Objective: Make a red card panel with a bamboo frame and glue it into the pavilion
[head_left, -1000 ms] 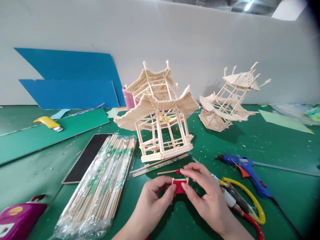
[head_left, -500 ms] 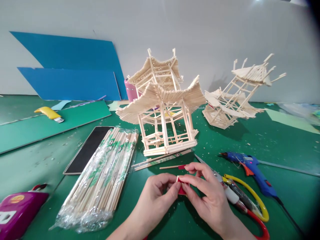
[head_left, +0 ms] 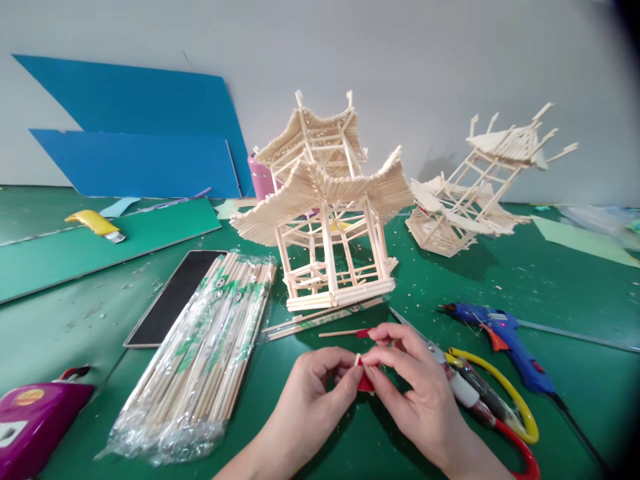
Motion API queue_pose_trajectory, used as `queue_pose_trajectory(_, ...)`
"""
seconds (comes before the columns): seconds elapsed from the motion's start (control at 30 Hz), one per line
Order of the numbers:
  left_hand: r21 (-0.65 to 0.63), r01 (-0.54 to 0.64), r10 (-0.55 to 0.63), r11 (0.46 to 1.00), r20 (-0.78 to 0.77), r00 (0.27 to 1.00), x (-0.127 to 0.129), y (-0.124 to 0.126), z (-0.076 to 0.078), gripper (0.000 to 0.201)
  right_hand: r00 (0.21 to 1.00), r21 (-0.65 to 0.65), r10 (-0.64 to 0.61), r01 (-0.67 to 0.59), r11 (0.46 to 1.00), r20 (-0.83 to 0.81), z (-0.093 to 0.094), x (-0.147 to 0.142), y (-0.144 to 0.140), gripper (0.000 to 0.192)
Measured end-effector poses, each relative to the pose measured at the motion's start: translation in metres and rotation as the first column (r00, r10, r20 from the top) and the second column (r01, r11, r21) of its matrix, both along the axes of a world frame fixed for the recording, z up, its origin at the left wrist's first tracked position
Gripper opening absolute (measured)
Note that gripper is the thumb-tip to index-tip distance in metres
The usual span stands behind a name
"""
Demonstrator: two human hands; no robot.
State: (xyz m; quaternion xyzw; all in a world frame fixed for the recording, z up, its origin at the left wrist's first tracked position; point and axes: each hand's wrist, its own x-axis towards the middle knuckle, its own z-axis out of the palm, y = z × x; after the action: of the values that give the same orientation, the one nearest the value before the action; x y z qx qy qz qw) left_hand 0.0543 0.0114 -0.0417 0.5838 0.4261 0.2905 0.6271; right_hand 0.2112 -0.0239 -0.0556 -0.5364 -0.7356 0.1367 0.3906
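Between my fingertips is a small red piece (head_left: 366, 383) with a pale edge, mostly covered by the fingers. My left hand (head_left: 320, 393) pinches it from the left, and my right hand (head_left: 417, 377) pinches it from the right. Just beyond, a thin wooden stick with a red tip (head_left: 337, 333) points left from near my right index finger; whether the finger touches it I cannot tell. Straight ahead stands a two-tiered pavilion model (head_left: 330, 233) of wooden sticks. A few chopsticks (head_left: 325, 320), some in a printed wrapper, lie along its base.
At left, a plastic-wrapped bundle of chopsticks (head_left: 200, 360) overlaps a dark tablet (head_left: 170, 300). A purple tape measure (head_left: 45, 423) and yellow cutter (head_left: 93, 221) lie farther left. At right are scissors (head_left: 530, 413), a blue glue gun (head_left: 520, 347) and a tilted second pavilion model (head_left: 480, 187).
The view has shifted slightly. Both hands keep their pinch on the small red piece, which sits marginally farther right between the fingertips.
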Motion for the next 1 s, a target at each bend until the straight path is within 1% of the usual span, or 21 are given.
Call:
queue_pose_trajectory(0.23, 0.05, 0.04, -0.037, 0.998, -0.061, 0.997, -0.001, 0.0, -0.005, 0.022, 0.997, -0.09, 0.067, -0.064, 0.994, 0.031, 0.005, 0.001, 0.001, 0.013)
queue_pose_trajectory(0.33, 0.023, 0.046, -0.044, 0.999, -0.05, 0.998, -0.001, 0.0, -0.004, 0.023, 0.997, -0.132, 0.083, -0.082, 0.988, 0.001, 0.007, 0.001, 0.001, 0.014)
queue_pose_trajectory(0.43, -0.073, 0.037, -0.037, 0.997, 0.008, 0.999, 0.0, 0.002, 0.0, 0.024, 0.995, -0.169, 0.023, -0.04, 0.985, -0.102, 0.006, 0.001, 0.001, 0.011)
queue_pose_trajectory(0.53, -0.185, 0.015, -0.003, 0.983, 0.064, 0.998, 0.0, 0.004, 0.002, 0.027, 0.972, -0.241, -0.071, 0.016, 0.97, -0.222, 0.007, 0.001, 0.0, 0.015)
queue_pose_trajectory(0.6, -0.223, 0.006, 0.015, 0.975, 0.089, 0.996, 0.0, 0.005, 0.002, 0.027, 0.948, -0.334, -0.103, -0.004, 0.942, -0.301, 0.009, 0.0, 0.001, 0.015)
queue_pose_trajectory(0.7, -0.247, -0.001, 0.034, 0.969, 0.126, 0.991, 0.0, 0.006, 0.0, 0.026, 0.912, -0.457, -0.138, -0.059, 0.888, -0.386, 0.013, 0.0, 0.002, 0.014)
queue_pose_trajectory(0.77, -0.258, -0.004, 0.04, 0.966, 0.136, 0.99, 0.0, 0.006, -0.001, 0.028, 0.901, -0.476, -0.156, -0.062, 0.877, -0.405, 0.014, -0.001, 0.002, 0.015)
queue_pose_trajectory(0.83, -0.269, -0.011, 0.048, 0.963, 0.133, 0.99, 0.0, 0.006, -0.001, 0.03, 0.897, -0.463, -0.165, -0.05, 0.885, -0.411, 0.014, -0.002, 0.003, 0.015)
queue_pose_trajectory(0.9, -0.28, -0.02, 0.059, 0.96, 0.131, 0.99, 0.0, 0.006, -0.002, 0.028, 0.89, -0.469, -0.171, -0.054, 0.882, -0.424, 0.015, -0.002, 0.002, 0.016)
queue_pose_trajectory(1.0, -0.292, -0.033, 0.08, 0.956, 0.15, 0.985, 0.001, 0.005, -0.003, 0.026, 0.846, -0.486, -0.203, -0.073, 0.871, -0.492, 0.015, -0.001, 0.001, 0.022)
